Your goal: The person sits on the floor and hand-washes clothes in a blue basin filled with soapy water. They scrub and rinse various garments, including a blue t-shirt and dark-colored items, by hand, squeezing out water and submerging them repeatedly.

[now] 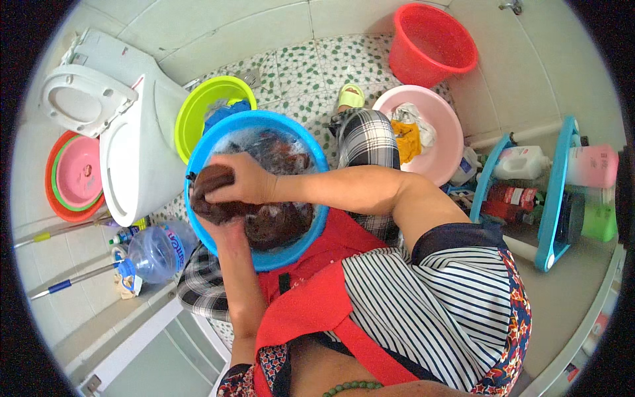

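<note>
A wet dark brown cloth [210,202] is bunched up over the left side of a blue basin [322,198]. My right hand [246,178] presses onto it from above, fingers closed round it. Beneath the bundle is my left hand [226,230], its fingers mostly hidden by the cloth, which rests against its palm side. In the basin, dark garments [274,225] lie in sudsy water [248,140]. The basin stands between my knees, near the red apron [324,258].
A lime-green basin [188,109] with blue cloth touches the far left. Beyond my right knee is a pink basin [446,142] with yellow and white clothes, then a red bucket [433,46]. A toilet [149,126] stands left; a blue-framed bottle rack [555,198] stands right.
</note>
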A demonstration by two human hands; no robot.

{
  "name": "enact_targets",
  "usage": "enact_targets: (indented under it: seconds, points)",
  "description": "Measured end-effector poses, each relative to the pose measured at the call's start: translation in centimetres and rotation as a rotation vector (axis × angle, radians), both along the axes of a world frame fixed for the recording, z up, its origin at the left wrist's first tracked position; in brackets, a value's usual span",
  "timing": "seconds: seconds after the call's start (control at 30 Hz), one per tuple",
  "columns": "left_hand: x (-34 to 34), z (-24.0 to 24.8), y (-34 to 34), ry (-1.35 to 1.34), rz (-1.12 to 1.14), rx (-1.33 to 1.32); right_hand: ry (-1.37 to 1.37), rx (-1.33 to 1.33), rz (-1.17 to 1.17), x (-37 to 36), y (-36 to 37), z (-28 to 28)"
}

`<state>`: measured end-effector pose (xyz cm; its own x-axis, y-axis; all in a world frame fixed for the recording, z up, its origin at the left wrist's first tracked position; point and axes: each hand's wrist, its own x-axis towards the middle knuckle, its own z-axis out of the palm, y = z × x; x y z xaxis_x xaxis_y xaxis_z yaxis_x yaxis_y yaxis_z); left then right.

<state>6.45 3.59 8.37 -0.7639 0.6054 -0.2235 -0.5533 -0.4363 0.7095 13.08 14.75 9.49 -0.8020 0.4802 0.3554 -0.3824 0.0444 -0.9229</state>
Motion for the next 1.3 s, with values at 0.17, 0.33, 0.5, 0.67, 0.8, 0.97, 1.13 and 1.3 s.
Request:
enact_targets:
  seconds: [0.17, 0.33, 0.5, 0.67, 0.8, 0.97, 1.13, 1.3]
  points:
    - [0.6, 1.9, 2.2, -0.096, 0.2, -0.093, -0.061, -0.266, 0.02, -0.9, 0.3, -0.5]
    - [0.1, -0.9, 0.9, -0.05, 0.171, -0.053, -0.147, -0.67, 0.243, -1.1, -0.3, -1.3]
    - [0.3, -1.9, 0.5, -0.061, 0.163, -0.089, -0.238, -0.869, 0.297, -1.5, -0.8, -2.7]
    - [0.1, -2.9, -0.2, -0.005, 0.201, -0.16, -0.289, -0.96, 0.347, -1.6, -0.9, -3.3]
    - [0.4, -4.4, 0.1, -0.143, 0.243, -0.145, -0.287, -1.035, 0.342, -1.7, -1.3, -4.4]
    - [-0.4, -5.4, 0.4, -0.27, 0.223, -0.239, -0.427, -1.176, 0.236, -2.5, -0.8, -5.8]
    - [-5.5, -4.0, 0.9, -0.075, 0.044, -0.167, -0.328, -1.068, 0.153, -6.5, 1.9, -7.7]
    - [-12.8, -2.2, 1.4, 0.009, -0.001, -0.131, -0.194, -1.111, 0.117, -12.7, 4.6, -5.8]
